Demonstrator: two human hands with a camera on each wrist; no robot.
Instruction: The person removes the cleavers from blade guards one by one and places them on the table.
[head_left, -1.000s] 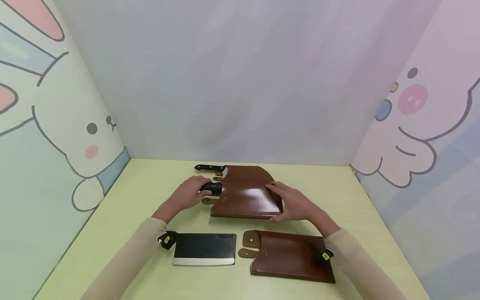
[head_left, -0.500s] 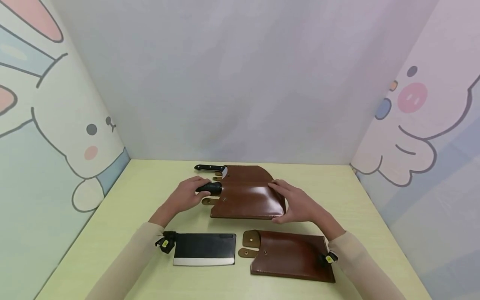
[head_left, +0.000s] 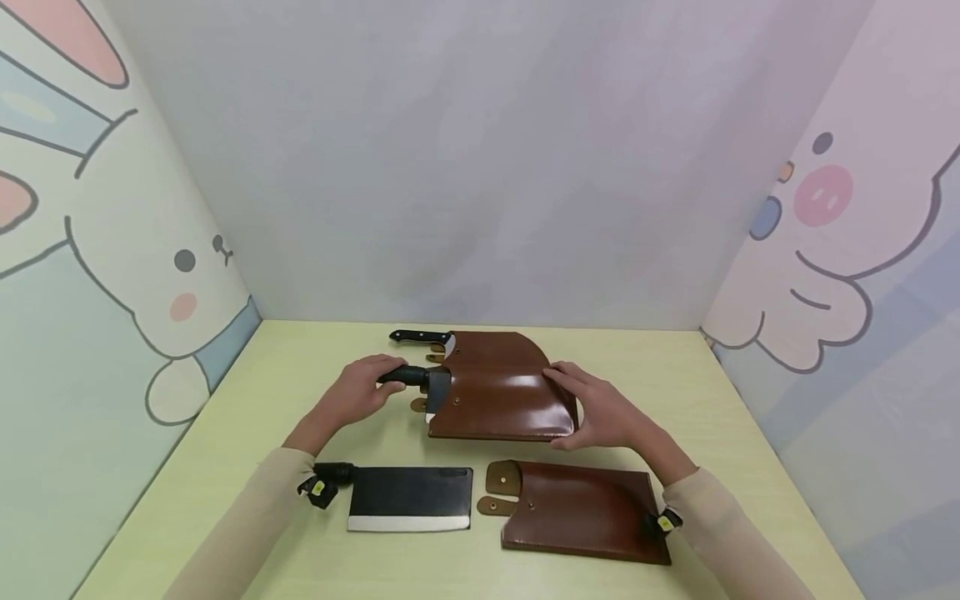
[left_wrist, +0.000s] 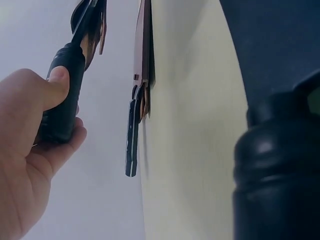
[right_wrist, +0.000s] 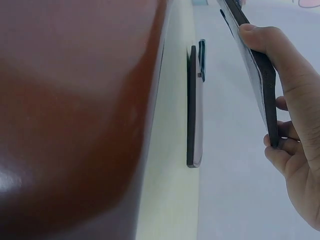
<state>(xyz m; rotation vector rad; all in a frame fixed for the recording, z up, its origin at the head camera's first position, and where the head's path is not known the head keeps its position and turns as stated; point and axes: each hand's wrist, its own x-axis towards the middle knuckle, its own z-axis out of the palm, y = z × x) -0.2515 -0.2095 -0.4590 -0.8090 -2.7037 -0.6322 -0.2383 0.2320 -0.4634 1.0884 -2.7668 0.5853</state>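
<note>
My left hand [head_left: 354, 390] grips the black handle of a cleaver [head_left: 438, 392], fingers and thumb round it. A strip of its dark blade shows at the mouth of a brown leather sheath [head_left: 502, 408]; the rest is hidden inside. At the sheath's right end, my right hand [head_left: 600, 408] pinches it between thumb and fingers. The right wrist view has the thumb on one side of this sheath [right_wrist: 267, 90] and fingertips at its lower edge. Both wrist views show cleaver handle [left_wrist: 65, 95] and sheath held up off the table.
Behind lies another brown sheath [head_left: 491, 343] with a black riveted-handled knife [head_left: 420, 336] in it. In front, a second cleaver [head_left: 408, 496] with a dark blade lies at left, beside a third brown sheath [head_left: 577, 508] with snap straps. A pale wall [head_left: 480, 167] stands behind the table.
My left hand has drawn the cleaver handle leftward, and a strip of blade has come out of the sheath. My right hand and the sheath have shifted slightly right.
</note>
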